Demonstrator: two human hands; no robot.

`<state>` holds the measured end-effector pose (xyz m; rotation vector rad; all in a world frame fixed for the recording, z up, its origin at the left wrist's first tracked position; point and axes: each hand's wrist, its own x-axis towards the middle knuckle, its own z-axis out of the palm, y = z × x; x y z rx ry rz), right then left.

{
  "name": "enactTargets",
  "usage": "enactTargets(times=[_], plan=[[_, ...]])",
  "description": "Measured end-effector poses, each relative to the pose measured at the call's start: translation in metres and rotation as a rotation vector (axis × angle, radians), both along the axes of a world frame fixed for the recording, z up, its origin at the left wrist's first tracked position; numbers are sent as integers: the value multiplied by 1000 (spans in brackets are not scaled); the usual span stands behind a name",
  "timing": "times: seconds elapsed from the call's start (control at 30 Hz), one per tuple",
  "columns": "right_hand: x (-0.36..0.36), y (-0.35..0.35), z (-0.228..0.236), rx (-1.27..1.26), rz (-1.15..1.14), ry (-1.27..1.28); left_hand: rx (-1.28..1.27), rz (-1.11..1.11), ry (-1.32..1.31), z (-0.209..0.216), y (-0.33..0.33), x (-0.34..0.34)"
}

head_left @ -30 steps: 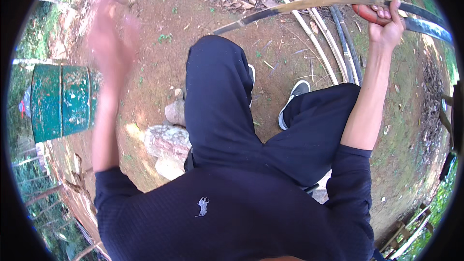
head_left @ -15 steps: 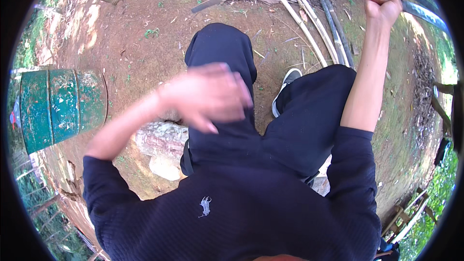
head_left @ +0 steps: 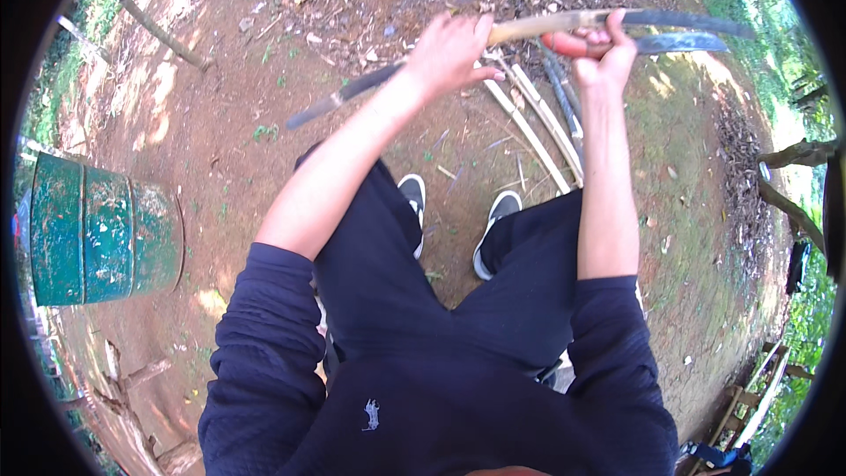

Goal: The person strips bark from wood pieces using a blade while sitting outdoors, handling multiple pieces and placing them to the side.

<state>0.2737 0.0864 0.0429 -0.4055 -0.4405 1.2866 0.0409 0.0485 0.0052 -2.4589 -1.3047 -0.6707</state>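
A long bamboo strip (head_left: 538,26), pale in the middle and dark toward both ends, lies across the space ahead of my knees. My left hand (head_left: 451,55) is closed over it left of the middle, thumb sticking out below. Farther right, my right hand (head_left: 606,57) grips the orange-red handle of a machete (head_left: 674,42), its grey-blue blade pointing right. That same hand also holds the strip, with a finger raised over it. The blade runs just below the strip's right part. The strip's left end slants down toward my left knee.
Several split bamboo lengths (head_left: 529,128) lie on the dirt ahead of my feet. To the left stands a worn green metal drum (head_left: 106,234). A thin wooden stake (head_left: 150,18) is at the upper left, and dark branches (head_left: 797,156) are at the right.
My left hand has moved from above my lap forward onto the bamboo strip. The strip and machete have shifted left and slightly down in view. My left knee has dropped, showing both shoes.
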Motion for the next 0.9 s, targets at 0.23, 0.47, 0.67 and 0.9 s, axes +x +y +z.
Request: enactTargets(times=[0.23, 0.47, 0.67, 0.9], plan=[[18, -2, -18, -90, 29, -55, -292, -132, -357, -25, 20, -11], [40, -9, -44, -271, 93, -511, -717, -287, -1249, -13, 52, -49], [12, -21, -39, -320, -28, -1405, -725, -601, -1861, -30, 51, -76], [-19, -32, -49, 18, -217, -1855, -820, -543, -2043, -31, 61, -84]])
